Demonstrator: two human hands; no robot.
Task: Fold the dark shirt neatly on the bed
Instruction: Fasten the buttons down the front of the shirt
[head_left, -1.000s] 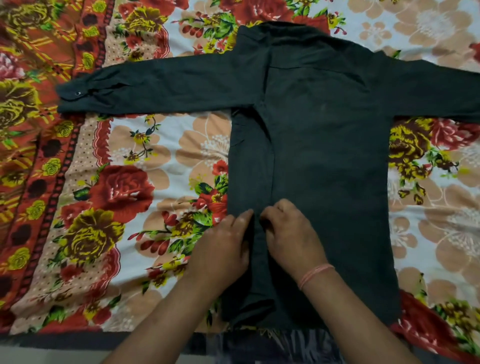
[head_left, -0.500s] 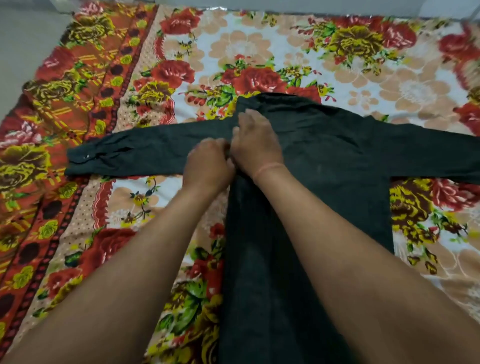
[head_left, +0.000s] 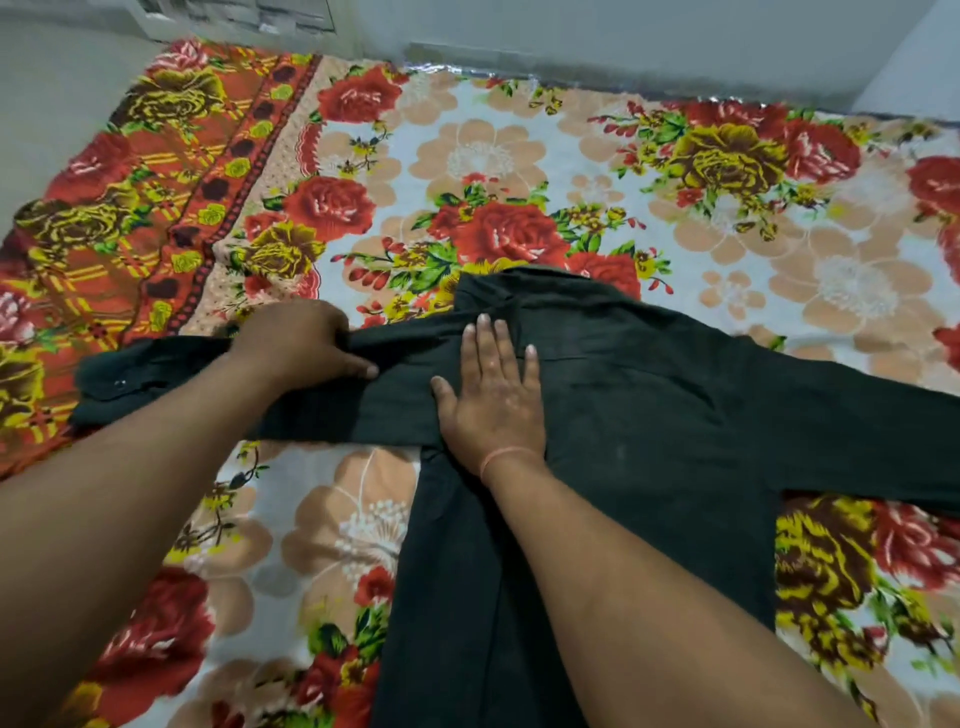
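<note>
The dark shirt (head_left: 649, 415) lies flat, back up, on the flowered bedsheet (head_left: 493, 171), collar away from me and both sleeves spread sideways. Its left side is folded inward along the body. My right hand (head_left: 491, 395) lies flat, fingers spread, on the shirt near the left shoulder, pressing it down. My left hand (head_left: 301, 340) rests on the left sleeve (head_left: 171, 369) with its fingers curled over the upper edge of the cloth. The sleeve's cuff with a button lies at the far left. The right sleeve runs off the frame's right edge.
The bedsheet has a red and orange border (head_left: 130, 208) along the left. A grey wall (head_left: 571, 36) stands beyond the bed's far edge, and bare floor (head_left: 47, 104) shows at the upper left.
Both hands slid from the shirt's hem up along the folded edge to the shoulder. Then my left hand moved out onto the left sleeve while my right hand flattened on the shoulder.
</note>
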